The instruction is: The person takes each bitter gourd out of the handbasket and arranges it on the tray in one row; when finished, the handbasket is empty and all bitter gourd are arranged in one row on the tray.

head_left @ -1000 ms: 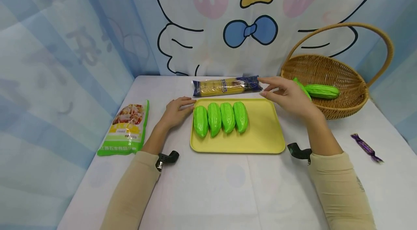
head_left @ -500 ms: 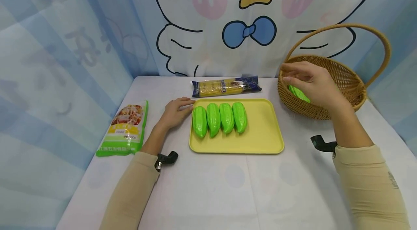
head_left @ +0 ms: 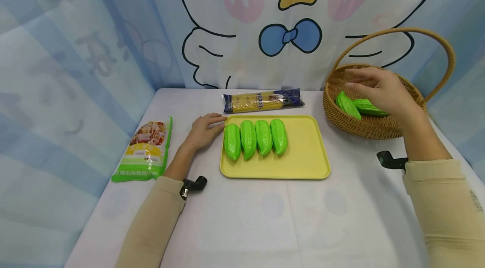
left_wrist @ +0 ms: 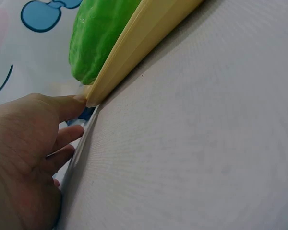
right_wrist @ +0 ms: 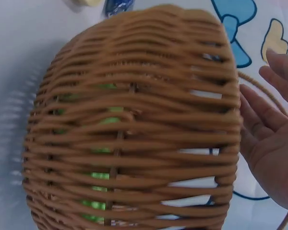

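You face bright green vegetables (head_left: 248, 139), a plain yellow tray (head_left: 307, 154), a golden-brown, woven-patterned basket (head_left: 363, 130), a blue-and-yellow packet (head_left: 261, 101); your sleeves (head_left: 151, 221) are beige.

your head view is bright and fairly even, with a soft shadow beside your right sleeve (head_left: 443, 209) on the worktop (head_left: 265, 226) and small highlights glinting on the green vegetables (head_left: 264, 137). your left wrist view runs dimmer and greyer. in your right wrist view, also dim, you get a blurred basket (right_wrist: 134, 139) weave with a streaky shadow on the left.
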Motion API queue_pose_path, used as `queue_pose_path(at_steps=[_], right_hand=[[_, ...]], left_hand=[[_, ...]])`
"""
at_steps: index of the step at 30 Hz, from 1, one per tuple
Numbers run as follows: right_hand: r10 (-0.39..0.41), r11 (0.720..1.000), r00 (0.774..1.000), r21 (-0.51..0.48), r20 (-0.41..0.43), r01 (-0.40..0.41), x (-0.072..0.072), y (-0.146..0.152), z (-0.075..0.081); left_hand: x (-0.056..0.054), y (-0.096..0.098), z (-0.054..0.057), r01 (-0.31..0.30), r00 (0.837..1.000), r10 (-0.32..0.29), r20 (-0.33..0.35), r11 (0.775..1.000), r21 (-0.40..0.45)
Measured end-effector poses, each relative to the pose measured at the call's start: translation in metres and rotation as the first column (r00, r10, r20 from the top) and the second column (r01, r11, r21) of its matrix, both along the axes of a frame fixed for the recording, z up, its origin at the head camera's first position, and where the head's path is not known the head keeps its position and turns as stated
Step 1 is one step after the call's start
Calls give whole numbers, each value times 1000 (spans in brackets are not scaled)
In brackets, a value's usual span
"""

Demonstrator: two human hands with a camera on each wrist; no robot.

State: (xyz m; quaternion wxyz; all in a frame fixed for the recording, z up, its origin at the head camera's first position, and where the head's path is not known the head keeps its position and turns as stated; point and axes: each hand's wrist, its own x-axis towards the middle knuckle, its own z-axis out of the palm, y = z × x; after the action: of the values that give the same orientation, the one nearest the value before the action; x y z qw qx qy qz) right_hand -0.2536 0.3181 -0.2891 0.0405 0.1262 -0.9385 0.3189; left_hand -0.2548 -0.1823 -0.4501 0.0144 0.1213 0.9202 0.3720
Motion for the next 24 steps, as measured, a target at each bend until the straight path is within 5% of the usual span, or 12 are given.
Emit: queue_pose_path(at_steps=[24], right_hand=[[-64, 982, 982, 185, 178, 31, -40, 63, -22]], left_hand=[[1, 0, 2, 0, 1000, 0, 9, 1000, 1]])
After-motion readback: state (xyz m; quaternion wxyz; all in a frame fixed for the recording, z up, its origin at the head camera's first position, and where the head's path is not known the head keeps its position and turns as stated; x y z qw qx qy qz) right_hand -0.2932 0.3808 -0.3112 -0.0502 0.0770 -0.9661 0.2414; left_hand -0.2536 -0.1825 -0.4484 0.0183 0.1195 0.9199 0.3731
